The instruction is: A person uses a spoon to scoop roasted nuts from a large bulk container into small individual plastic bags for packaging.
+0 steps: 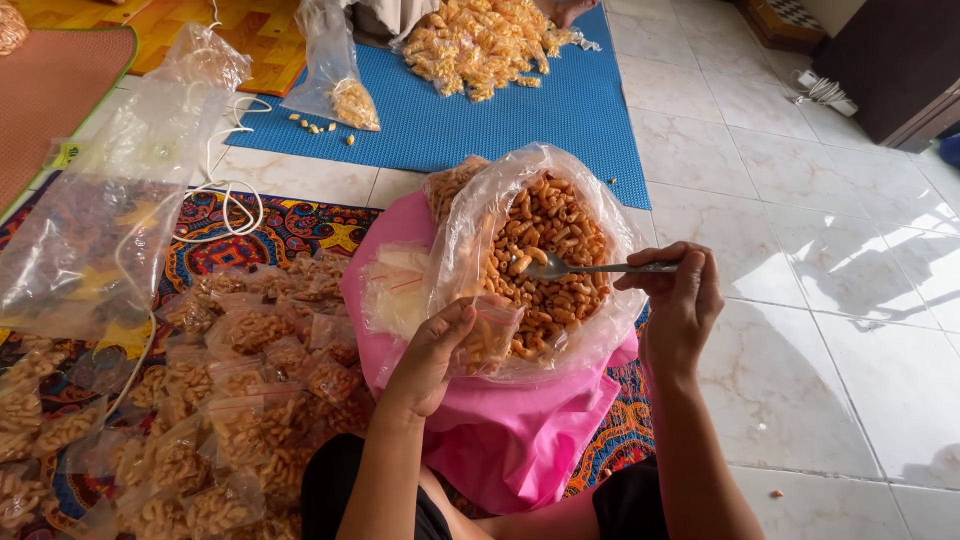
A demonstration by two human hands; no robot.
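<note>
Head view: right hand (683, 300) fingers pinch a spoon (560, 267) over the snack bag (545, 262); left hand (432, 352) fingers grip a small pouch (488, 335).

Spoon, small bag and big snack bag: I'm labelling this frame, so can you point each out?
spoon (590, 267), head view, on the metal handle.
small bag (488, 335), head view, on its clear side.
big snack bag (610, 215), head view, on its right wall.
</note>
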